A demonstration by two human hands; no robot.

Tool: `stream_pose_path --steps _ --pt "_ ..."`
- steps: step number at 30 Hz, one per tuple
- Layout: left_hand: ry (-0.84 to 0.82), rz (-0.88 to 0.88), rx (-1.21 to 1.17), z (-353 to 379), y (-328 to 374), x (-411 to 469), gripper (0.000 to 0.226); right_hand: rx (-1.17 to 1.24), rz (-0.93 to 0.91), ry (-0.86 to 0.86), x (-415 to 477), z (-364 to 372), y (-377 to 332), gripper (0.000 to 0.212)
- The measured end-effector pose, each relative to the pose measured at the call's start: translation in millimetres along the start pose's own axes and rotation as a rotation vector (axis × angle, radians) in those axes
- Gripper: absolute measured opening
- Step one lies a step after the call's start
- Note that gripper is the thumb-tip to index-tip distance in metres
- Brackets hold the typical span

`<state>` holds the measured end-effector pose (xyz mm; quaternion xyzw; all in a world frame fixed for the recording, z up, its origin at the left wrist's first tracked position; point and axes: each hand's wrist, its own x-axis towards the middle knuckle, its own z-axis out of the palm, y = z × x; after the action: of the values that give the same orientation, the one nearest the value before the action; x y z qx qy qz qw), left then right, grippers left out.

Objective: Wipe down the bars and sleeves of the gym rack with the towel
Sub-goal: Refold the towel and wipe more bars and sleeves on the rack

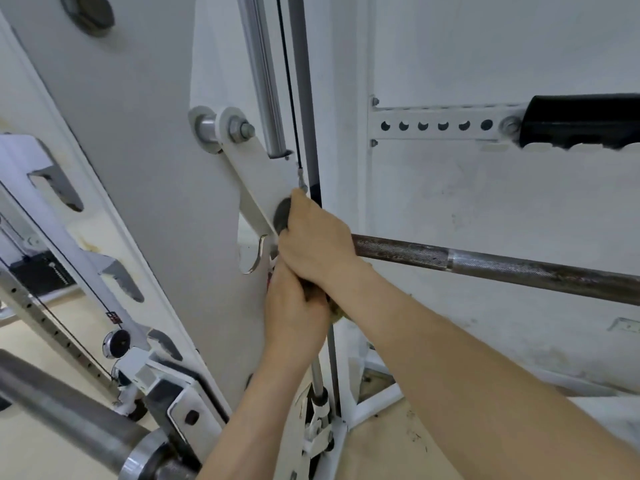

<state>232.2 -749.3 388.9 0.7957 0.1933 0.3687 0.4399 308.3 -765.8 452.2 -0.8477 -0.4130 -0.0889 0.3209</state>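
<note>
The knurled steel bar (485, 265) runs from the middle of the view to the right edge. At its left end, beside the white hook arm (256, 188), my right hand (318, 237) grips a dark grey towel (282, 216) wrapped over the bar. Just below, my left hand (294, 306) holds the lower part of the same towel, which shows dark with a yellowish bit between the two hands. Most of the towel is hidden under my fingers. A thick steel sleeve (69, 410) with a collar lies at the bottom left.
A white upright (114, 168) with hook notches slants across the left. Chrome guide rods (266, 81) and a black cable (289, 81) run vertically behind my hands. A black padded handle (581, 121) on a holed bracket (436, 125) sticks out at upper right. A weight stack (41, 275) stands far left.
</note>
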Motion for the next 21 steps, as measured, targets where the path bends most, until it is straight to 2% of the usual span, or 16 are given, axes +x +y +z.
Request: stream_pose_path --steps 2,5,9,12,15,18,21 --pt "-0.007 -0.01 0.029 7.4 -5.4 -6.5 0.035 -0.213 0.018 -0.072 -1.9 0.7 11.9 0.047" --pt "-0.043 0.06 0.196 17.1 -7.6 -12.3 0.054 -0.337 0.013 -0.061 -9.9 -6.2 29.0 0.04" --pt "-0.083 0.076 0.327 38.3 -1.5 -28.5 0.055 -0.476 -0.045 0.007 -30.7 -20.8 50.7 0.034" --pt "-0.088 0.111 0.285 43.5 7.3 -36.6 0.042 -0.511 -0.049 -0.01 -47.6 -38.5 66.5 0.033" --pt "-0.001 0.195 0.184 34.1 20.7 -30.5 0.047 -0.59 -0.027 -0.009 -69.0 -61.9 86.3 0.026" --pt "-0.013 0.277 0.316 29.1 34.7 -8.9 0.053 -0.61 0.09 -0.006 -95.0 -99.5 105.2 0.02" --pt "-0.14 0.484 0.56 50.2 47.1 -1.8 0.041 -0.489 0.405 -0.103 -119.3 -150.7 131.9 0.022"
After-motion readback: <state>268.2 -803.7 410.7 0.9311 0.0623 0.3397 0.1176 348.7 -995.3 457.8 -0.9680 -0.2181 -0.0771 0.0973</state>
